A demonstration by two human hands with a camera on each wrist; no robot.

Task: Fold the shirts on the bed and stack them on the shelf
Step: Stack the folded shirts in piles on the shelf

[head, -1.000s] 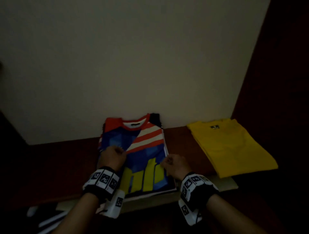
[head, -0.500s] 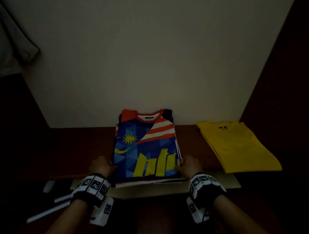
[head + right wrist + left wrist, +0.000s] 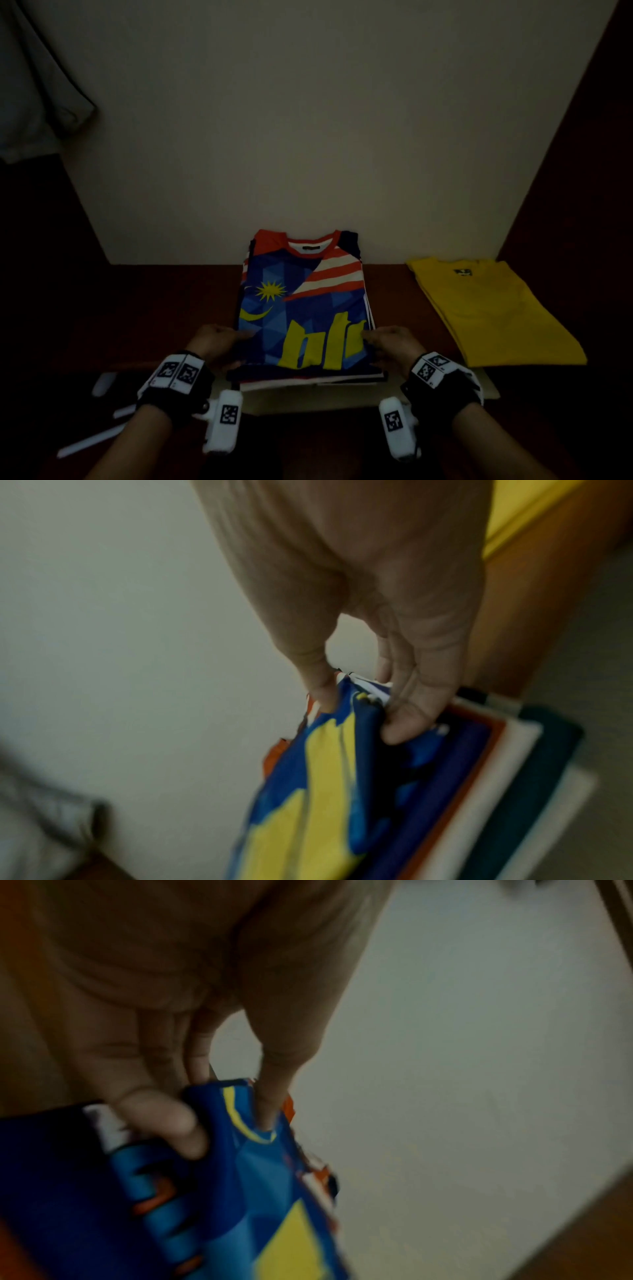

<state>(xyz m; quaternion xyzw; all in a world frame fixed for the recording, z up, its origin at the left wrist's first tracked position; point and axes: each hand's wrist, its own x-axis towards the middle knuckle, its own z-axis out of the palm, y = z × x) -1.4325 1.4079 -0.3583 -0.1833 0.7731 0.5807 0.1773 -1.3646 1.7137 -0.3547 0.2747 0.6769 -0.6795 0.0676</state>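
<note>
A folded blue jersey [image 3: 305, 308] with red and white stripes, a yellow star and yellow letters lies on top of a stack of folded shirts on the dark wooden shelf [image 3: 164, 301]. My left hand [image 3: 219, 342] pinches the jersey's left edge [image 3: 240, 1123], thumb on top and fingers underneath. At the opposite edge [image 3: 352, 723] my right hand [image 3: 390, 344] pinches it the same way. Under the jersey I see red, white and dark folded layers [image 3: 507, 750].
A folded yellow shirt [image 3: 489, 308] lies on the shelf to the right. A pale wall [image 3: 308, 120] stands right behind the stack. Dark wooden side panels [image 3: 582, 205] close the shelf in. Light fabric [image 3: 34, 85] hangs at the upper left. White sticks [image 3: 92, 442] lie lower left.
My hands slid from the top of the jersey to its left and right edges near the front and took hold of them. The view drew back.
</note>
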